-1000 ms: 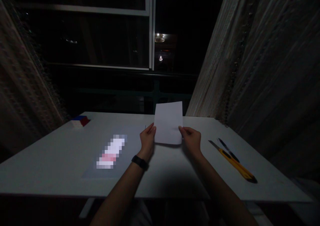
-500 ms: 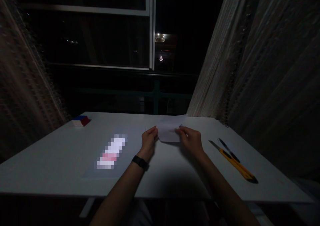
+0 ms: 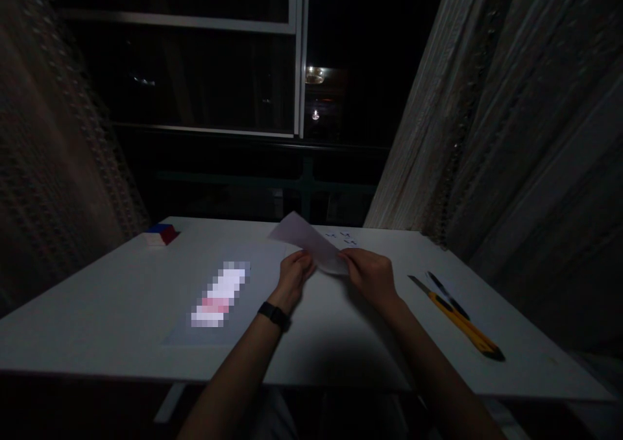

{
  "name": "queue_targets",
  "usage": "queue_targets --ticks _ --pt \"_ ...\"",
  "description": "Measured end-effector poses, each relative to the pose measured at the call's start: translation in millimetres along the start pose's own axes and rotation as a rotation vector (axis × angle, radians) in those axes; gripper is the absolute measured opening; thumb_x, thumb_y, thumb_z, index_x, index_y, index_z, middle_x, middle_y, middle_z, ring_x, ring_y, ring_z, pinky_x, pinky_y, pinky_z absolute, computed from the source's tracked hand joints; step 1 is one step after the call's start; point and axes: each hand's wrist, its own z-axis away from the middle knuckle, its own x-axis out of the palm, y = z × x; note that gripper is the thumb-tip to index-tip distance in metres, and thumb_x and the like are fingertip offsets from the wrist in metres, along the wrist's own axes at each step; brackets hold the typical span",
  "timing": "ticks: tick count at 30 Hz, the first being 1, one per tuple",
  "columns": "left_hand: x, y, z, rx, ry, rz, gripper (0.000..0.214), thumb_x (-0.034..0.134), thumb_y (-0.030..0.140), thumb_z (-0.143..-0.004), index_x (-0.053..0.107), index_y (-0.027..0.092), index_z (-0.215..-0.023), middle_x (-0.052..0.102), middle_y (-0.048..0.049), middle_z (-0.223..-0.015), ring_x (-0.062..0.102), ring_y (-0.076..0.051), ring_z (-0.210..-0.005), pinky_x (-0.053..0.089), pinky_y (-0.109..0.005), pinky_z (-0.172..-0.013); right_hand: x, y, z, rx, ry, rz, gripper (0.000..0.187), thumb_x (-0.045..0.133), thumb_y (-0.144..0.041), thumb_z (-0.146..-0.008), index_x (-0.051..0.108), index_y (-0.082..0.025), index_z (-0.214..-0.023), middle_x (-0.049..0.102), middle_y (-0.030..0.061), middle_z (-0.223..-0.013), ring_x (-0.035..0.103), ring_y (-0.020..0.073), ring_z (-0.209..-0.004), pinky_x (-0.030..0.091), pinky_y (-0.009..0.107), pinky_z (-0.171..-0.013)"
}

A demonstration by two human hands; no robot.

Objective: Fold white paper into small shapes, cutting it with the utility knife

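A small sheet of paper is held up above the white table, tilted with one corner pointing up and to the left. My left hand, with a black band on its wrist, is closed at the sheet's lower left edge. My right hand pinches its right end between thumb and fingers. Just behind the paper, several small dark-blue marks or bits show on the tabletop; what they are is too small to tell.
A yellow utility knife with its blade out and a dark pen lie at right. At left, a lit, blurred-out screen rests on a pale sheet. A coloured cube sits at the far left. Curtains flank the window.
The paper has turned in my hands, its free end swinging up and to the left. The small blue marks behind it have come into sight. Both hands stay in nearly the same place.
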Motion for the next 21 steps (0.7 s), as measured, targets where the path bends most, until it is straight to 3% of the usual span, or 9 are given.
queue_targets --ticks 5,9,14,21 --pt "1.5 2.2 1.7 -0.008 -0.014 -0.027 0.012 0.065 0.006 -0.067 0.063 0.011 -0.078 0.066 -0.0078 -0.081 0.063 -0.013 -0.071 0.052 -0.03 -0.079 -0.1 8.9 -3.5 0.105 0.06 0.03 0.022 0.051 -0.028 -0.085 0.071 -0.019 -0.083 0.072 0.007 -0.082 0.067 0.0178 -0.068 0.046 0.026 -0.064" --pt "2.8 1.6 0.8 -0.007 -0.029 0.035 0.013 0.064 0.003 -0.068 0.057 0.012 -0.073 0.064 -0.005 -0.073 0.063 -0.012 -0.07 0.051 -0.031 -0.083 -0.5 7.9 -2.3 0.104 0.039 0.028 0.023 0.05 -0.029 -0.086 0.071 -0.019 -0.083 0.072 0.0066 -0.083 0.067 0.0178 -0.071 0.046 0.026 -0.067" --pt "2.3 -2.5 -0.3 -0.025 -0.014 0.028 0.021 0.064 0.001 -0.067 0.055 0.014 -0.081 0.064 -0.0041 -0.073 0.064 -0.013 -0.071 0.052 -0.035 -0.083 2.9 1.7 0.5 0.087 0.035 -0.007 0.023 0.049 -0.027 -0.086 0.07 -0.019 -0.085 0.072 0.0062 -0.085 0.067 0.0178 -0.074 0.047 0.026 -0.07" --pt "1.6 -0.6 2.6 0.007 -0.099 0.028 0.011 0.062 0.005 -0.07 0.059 0.01 -0.078 0.065 -0.0077 -0.077 0.065 -0.015 -0.073 0.052 -0.035 -0.084 5.6 -7.5 0.1 0.108 0.1 -0.12 0.022 0.049 -0.025 -0.085 0.07 -0.02 -0.086 0.072 0.0052 -0.085 0.067 0.0182 -0.076 0.05 0.029 -0.074"
